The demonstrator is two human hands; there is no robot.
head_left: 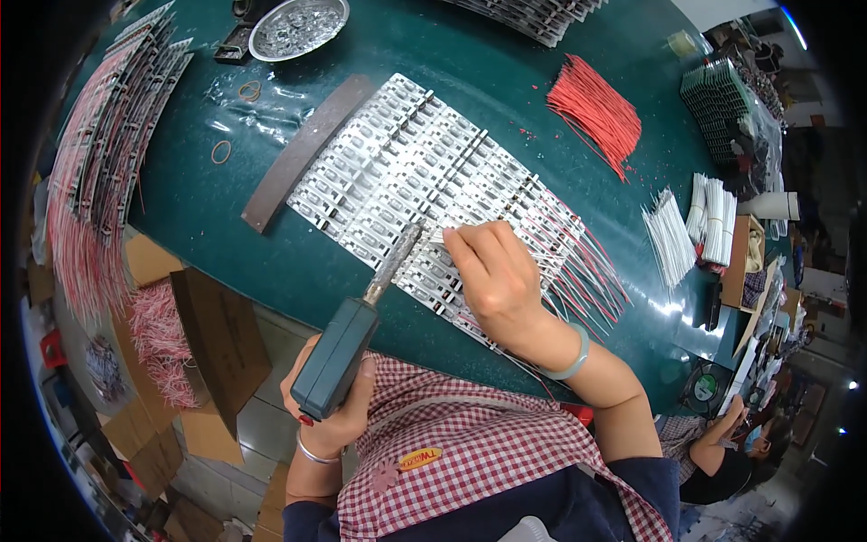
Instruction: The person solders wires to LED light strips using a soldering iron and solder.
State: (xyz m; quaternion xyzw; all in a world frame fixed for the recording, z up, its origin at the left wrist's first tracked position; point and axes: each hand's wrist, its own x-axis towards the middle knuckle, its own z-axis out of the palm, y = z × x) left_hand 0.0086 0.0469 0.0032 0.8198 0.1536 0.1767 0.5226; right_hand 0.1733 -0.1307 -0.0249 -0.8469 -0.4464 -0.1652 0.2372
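The left hand (336, 430) clasped the gun (336, 357) by its body, seemingly stiff, moderately heavy and best held there; the right hand's (497, 280) grip I couldn't tell.

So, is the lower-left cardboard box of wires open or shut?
The box is open: flaps spread outward, pink-and-white wires showing inside.

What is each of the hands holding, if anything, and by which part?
The left hand holds a green soldering tool by its rear part, away from the metal tip. Whether the right hand pinches something small cannot be told.
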